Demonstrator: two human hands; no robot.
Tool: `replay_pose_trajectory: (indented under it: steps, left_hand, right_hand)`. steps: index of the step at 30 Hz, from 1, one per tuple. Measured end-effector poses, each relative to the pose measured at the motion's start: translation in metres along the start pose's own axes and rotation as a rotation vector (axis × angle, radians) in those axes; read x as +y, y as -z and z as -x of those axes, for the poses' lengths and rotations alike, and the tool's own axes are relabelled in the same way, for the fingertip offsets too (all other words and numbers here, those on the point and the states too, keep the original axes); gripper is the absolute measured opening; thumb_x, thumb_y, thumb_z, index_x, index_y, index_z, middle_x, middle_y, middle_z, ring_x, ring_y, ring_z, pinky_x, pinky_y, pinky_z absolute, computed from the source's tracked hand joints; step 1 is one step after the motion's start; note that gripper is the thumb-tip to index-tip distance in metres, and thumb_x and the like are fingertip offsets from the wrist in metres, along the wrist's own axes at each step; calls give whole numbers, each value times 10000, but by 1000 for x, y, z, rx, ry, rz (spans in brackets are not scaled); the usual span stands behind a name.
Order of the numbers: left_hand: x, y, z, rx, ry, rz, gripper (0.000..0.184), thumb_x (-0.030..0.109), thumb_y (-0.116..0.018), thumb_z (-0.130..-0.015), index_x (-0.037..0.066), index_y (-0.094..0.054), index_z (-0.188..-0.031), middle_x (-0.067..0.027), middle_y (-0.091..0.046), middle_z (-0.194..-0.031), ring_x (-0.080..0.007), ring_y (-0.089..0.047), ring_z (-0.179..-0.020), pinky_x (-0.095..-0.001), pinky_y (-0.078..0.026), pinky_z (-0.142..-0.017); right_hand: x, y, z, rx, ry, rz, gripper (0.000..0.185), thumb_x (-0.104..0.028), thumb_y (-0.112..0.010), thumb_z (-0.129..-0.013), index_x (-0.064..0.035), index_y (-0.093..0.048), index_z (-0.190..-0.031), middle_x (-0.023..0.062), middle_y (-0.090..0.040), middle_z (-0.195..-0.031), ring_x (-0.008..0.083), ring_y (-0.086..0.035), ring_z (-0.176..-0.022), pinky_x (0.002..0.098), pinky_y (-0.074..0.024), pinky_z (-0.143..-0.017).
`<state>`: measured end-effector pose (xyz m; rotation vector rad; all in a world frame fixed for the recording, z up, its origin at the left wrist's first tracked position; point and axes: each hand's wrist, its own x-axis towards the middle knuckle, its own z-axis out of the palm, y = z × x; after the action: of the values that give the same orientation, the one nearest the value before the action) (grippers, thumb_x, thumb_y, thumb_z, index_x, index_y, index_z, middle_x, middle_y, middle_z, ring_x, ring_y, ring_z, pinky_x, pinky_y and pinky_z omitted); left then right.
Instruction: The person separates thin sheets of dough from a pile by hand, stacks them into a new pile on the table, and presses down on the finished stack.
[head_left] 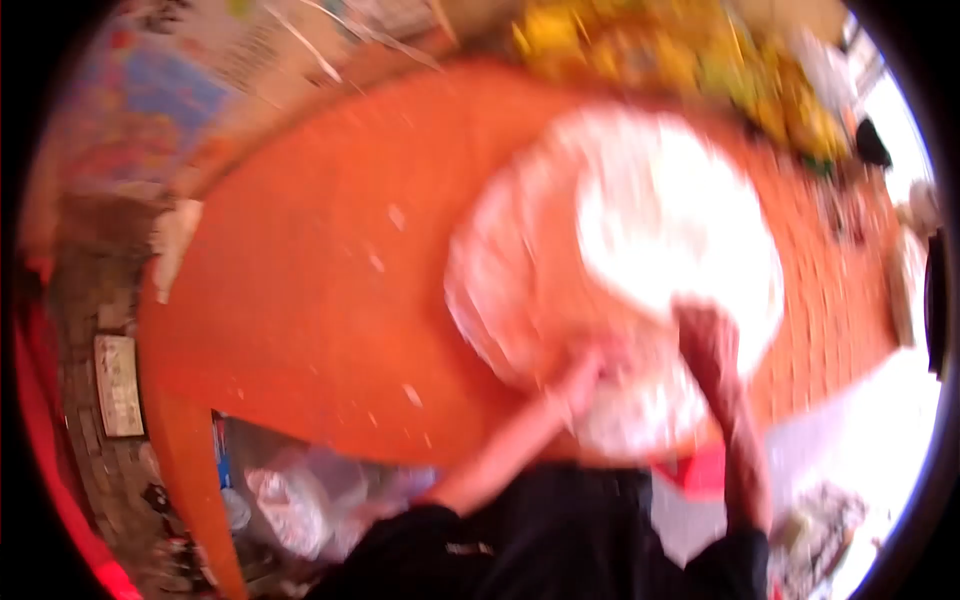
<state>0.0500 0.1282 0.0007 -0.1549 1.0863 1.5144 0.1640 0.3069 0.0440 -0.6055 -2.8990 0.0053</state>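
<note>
A large, round, thin whitish sheet (pixel 500 280) is spread on the orange table (pixel 310 270), with folds along its left edge. Its kind is too blurred to name. On its right half lies a bright white round mass (pixel 670 220), overexposed and without visible detail. My left hand (pixel 600 360) is at the sheet's near part; motion smears its fingers. My right hand (pixel 710 345), fingers curled in, rests at the near edge of the white mass. Whatever it may grip is hidden.
Yellow crumpled bags (pixel 690 55) line the table's far side. Cardboard (pixel 260 60) stands at the back left. Rows of small ridges (pixel 815 310) cover the table's right part. White scraps dot the left part. Plastic bags (pixel 300 500) lie below the near edge.
</note>
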Motion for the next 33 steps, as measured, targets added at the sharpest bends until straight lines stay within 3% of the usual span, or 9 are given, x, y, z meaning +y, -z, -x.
replay_pose_trajectory:
  steps: [2, 3, 6, 8, 10, 12, 28, 33]
  left_hand:
    - [-5, 0, -3, 10, -20, 6, 240, 248, -563, -904, 99, -592, -1090, -50, -677, -951, -148, -671, -803, -293, -550, -608]
    - [-9, 7, -6, -78, -19, -44, 229, 232, -554, -923, 82, -589, -1093, -60, -681, -981, -161, -677, -848, -285, -549, -611]
    - [-22, 10, -27, -65, -30, 39, 194, 183, -577, -917, 81, -589, -1081, -78, -675, -1031, -181, -671, -930, -285, -553, -683]
    - [-20, 5, -32, -150, -50, 90, 187, 213, -594, -901, 104, -598, -1053, -59, -685, -999, -154, -668, -895, -288, -548, -712]
    - [-58, 29, -91, -153, -68, 219, 129, 194, -606, -896, 108, -628, -990, -63, -683, -990, -171, -666, -868, -312, -541, -744]
    - [-52, 10, -76, -133, -63, 230, 127, 200, -601, -898, 103, -629, -976, -62, -681, -973, -171, -665, -856, -312, -542, -739]
    - [-25, -27, -45, -84, -144, 135, 198, 241, -566, -913, 62, -636, -864, -60, -663, -841, -172, -654, -755, -314, -543, -700]
    - [-22, -35, -44, -83, -155, 126, 238, 254, -555, -918, 49, -638, -829, -60, -658, -799, -172, -650, -724, -315, -543, -688]
  right_hand:
    - [-4, -24, 10, -65, -46, -82, 86, -32, -514, -743, -102, -554, -774, 110, -587, -727, 318, -583, -738, 470, -458, -623]
    - [-10, -15, 10, 2, -47, -117, 75, -27, -511, -728, -95, -543, -732, 118, -590, -730, 319, -577, -745, 464, -448, -639]
    - [-13, -1, 6, 91, -80, -209, 55, -32, -520, -711, -85, -531, -704, 114, -590, -733, 327, -566, -761, 452, -421, -641]
    - [-10, -17, 15, 52, -87, -167, 44, -50, -539, -700, -85, -551, -723, 119, -607, -757, 331, -570, -791, 442, -423, -661]
    - [-6, -21, 17, 175, -43, -230, 60, -69, -540, -692, -89, -592, -670, 134, -620, -684, 341, -602, -719, 475, -458, -588]
    - [-8, 20, 15, 197, -18, -269, 151, -64, -492, -806, -76, -638, -840, 145, -636, -735, 333, -613, -687, 448, -502, -613]
    - [-8, 29, 25, 369, -37, -314, 135, -50, -490, -805, -77, -622, -794, 139, -612, -684, 334, -583, -625, 448, -476, -557]
    - [-13, 38, 24, 246, -26, -231, 152, -37, -496, -789, -73, -631, -848, 137, -628, -710, 328, -603, -650, 434, -496, -581]
